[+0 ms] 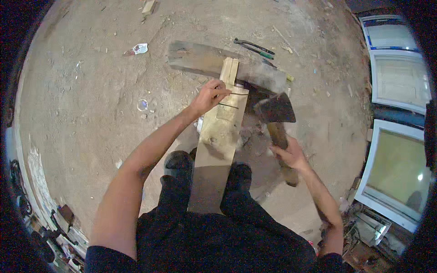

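Note:
A pale wooden board runs away from me between my legs. Its narrower far end lies across a thick grey timber on the ground. My left hand is over the board's far part, fingers pinched on a thin dark nail that points right. A second dark nail shows on the board just nearer to me. To the right, my right hand is wrapped round the wooden handle of a hatchet. The hatchet's dark head is raised right of the board, apart from it.
Long-handled pliers or cutters lie beyond the timber, near a yellow-green piece. White-framed windows lean along the right side. Wood chips and a crumpled wrapper litter the dirt floor. My shoes flank the board.

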### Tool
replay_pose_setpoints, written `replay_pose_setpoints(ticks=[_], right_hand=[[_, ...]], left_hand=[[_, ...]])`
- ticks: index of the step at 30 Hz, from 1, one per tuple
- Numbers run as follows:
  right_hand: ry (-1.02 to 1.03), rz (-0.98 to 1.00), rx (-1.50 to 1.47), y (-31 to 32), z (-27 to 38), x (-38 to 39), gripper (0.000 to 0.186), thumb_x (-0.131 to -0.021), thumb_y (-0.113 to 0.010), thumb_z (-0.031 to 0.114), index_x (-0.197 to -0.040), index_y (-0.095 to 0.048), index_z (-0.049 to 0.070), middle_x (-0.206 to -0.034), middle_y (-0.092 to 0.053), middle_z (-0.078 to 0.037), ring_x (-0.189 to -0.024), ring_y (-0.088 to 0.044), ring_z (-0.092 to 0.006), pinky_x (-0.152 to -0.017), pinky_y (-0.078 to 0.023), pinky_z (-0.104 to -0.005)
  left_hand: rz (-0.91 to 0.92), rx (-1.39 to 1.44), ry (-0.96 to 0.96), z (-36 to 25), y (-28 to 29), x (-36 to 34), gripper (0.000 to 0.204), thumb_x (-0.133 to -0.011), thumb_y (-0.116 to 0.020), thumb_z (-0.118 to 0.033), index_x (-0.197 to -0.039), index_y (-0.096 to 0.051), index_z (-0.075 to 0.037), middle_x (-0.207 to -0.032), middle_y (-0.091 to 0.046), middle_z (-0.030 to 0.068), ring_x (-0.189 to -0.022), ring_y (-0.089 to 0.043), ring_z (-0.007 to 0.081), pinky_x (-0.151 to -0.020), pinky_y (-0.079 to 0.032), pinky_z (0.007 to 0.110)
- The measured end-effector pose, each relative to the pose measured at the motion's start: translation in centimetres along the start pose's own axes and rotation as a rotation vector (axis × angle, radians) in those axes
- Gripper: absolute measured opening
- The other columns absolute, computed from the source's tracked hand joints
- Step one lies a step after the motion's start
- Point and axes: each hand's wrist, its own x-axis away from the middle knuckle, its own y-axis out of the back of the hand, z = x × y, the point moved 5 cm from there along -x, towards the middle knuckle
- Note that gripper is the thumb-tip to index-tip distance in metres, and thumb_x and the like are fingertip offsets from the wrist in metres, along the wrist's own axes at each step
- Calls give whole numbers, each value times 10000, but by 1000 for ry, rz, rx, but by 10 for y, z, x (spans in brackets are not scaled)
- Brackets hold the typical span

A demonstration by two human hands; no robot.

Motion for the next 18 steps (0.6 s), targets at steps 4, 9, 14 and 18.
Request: replay_pose_setpoints(ticks=[4, 9, 14, 18], right_hand=[[-79, -133, -28, -47, -10, -40, 225, -946, -720, 217, -932, -641, 8, -734, -630, -14, -659, -607, -124, -602, -479, -300], [-107, -309, -220, -72, -38, -72, 239, -967, -698, 214, -869, -662, -1, -676, -646, -37, -596, -618, -140, -571, -486, -312], [20, -456, -159, -68, -21, -65, 236, -970, -697, 186, -855, -660, -17, -660, -649, -60, -564, -621, -137, -542, -485, -322], [44, -447, 122, -60, -44, -70, 247, -962, -706, 222, -892, -670, -12, -653, -645, -62, -559, -617, -138, -546, -485, -330]], left_hand=[[-3, 54, 11, -11, 6, -5, 165, -866, -725, -46, -1018, -781, -80, -964, -662, 85, -966, -625, 275, -841, -516, 408], [-14, -28, -16, -9, 6, -3, 191, -853, -717, -21, -1023, -776, -85, -982, -663, 87, -970, -628, 282, -837, -523, 411], [39, -64, -1, 0, 6, 5, 300, -879, -699, -41, -1153, -764, -143, -1058, -673, 88, -1005, -657, 293, -857, -556, 401], [48, -24, 14, 1, 5, 4, 268, -887, -708, -45, -1130, -777, -136, -1055, -675, 82, -994, -662, 272, -847, -560, 385]])
